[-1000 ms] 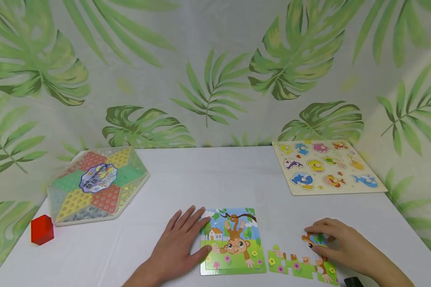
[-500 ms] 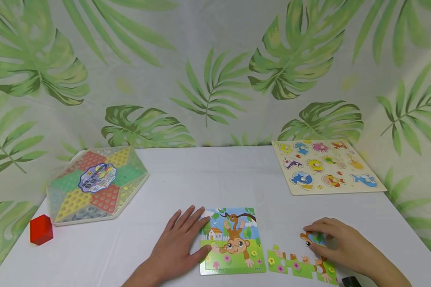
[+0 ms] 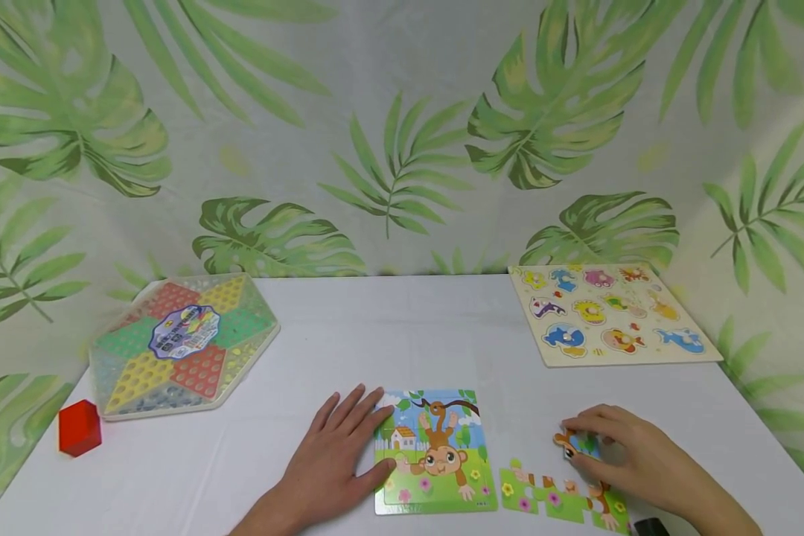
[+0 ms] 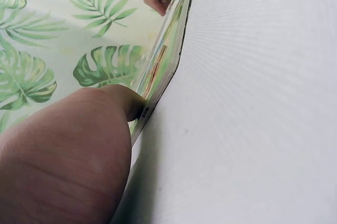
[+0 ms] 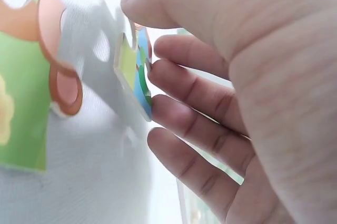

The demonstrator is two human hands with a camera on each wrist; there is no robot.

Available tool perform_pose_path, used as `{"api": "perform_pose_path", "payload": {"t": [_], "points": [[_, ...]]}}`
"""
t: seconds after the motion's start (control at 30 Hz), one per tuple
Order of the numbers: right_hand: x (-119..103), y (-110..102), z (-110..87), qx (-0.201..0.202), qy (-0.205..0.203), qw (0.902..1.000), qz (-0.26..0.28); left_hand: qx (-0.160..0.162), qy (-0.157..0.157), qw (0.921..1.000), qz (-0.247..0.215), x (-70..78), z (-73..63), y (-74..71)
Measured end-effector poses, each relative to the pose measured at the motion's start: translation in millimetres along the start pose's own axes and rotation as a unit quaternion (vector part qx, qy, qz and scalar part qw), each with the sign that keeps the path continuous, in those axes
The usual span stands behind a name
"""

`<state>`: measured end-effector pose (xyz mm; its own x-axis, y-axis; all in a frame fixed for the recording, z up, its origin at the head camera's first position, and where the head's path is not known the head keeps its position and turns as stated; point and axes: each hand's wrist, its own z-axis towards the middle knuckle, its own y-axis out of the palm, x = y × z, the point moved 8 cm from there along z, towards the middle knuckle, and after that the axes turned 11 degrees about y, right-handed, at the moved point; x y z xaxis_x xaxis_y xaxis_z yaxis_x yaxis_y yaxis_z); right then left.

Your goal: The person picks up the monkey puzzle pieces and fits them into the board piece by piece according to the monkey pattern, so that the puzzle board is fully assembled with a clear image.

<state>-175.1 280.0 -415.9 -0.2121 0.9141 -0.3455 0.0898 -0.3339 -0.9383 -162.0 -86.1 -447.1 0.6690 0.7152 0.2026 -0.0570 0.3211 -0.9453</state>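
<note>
I see the left hand (image 3: 328, 458) touching the monkey picture (image 3: 440, 454), and the right hand (image 3: 636, 455) pinching a puzzle piece (image 3: 581, 443) near other pieces (image 3: 560, 503).

- Left hand (image 3: 331, 454): bare, with long, slim, tapering fingers; close up, fine lines cross its base.
- Left forearm (image 3: 268, 514): bare as far as it shows.
- Right hand (image 3: 626, 450), nearer the table's (image 3: 388, 327) right edge: bare, creased at the finger joints, with rounded fingertips (image 5: 162, 140).
- Right forearm (image 3: 717, 506): bare, slim.
- Black item (image 3: 651, 527) beside it: small, partly cut off; unclear whether worn.
</note>
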Motion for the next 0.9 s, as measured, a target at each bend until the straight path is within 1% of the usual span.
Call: {"api": "perform_pose_path", "payload": {"t": [0.07, 0.23, 0.33, 0.43, 0.7, 0.9], "points": [[-3.4, -2.5, 0.9, 0.010, -0.010, 0.9999, -0.005, -0.001, -0.001, 1.0000, 0.001, 0.1, 0.2, 0.2], [-15.4, -10.9, 1.1, 0.061, -0.055, 0.9964, -0.019, 0.002, -0.002, 1.0000, 0.006, 0.4, 0.6, -0.1], [-22.0, -12.9, 1.0, 0.072, -0.074, 0.9943, -0.028, 0.007, 0.001, 0.9999, 0.007, 0.9, 0.6, -1.0], [-27.4, -13.1, 3.6, 0.064, -0.078, 0.9942, -0.038, 0.009, 0.003, 0.9999, 0.008, 1.2, 0.5, -1.3], [-43.5, -14.5, 16.8, 0.024, -0.078, 0.9949, -0.060, 0.010, 0.003, 0.9999, 0.000, 0.5, 0.7, -1.0], [-60.4, -18.6, 20.4, 0.037, -0.110, 0.9914, -0.059, 0.007, 0.001, 1.0000, 0.001, -0.1, 0.2, 0.5]]}}
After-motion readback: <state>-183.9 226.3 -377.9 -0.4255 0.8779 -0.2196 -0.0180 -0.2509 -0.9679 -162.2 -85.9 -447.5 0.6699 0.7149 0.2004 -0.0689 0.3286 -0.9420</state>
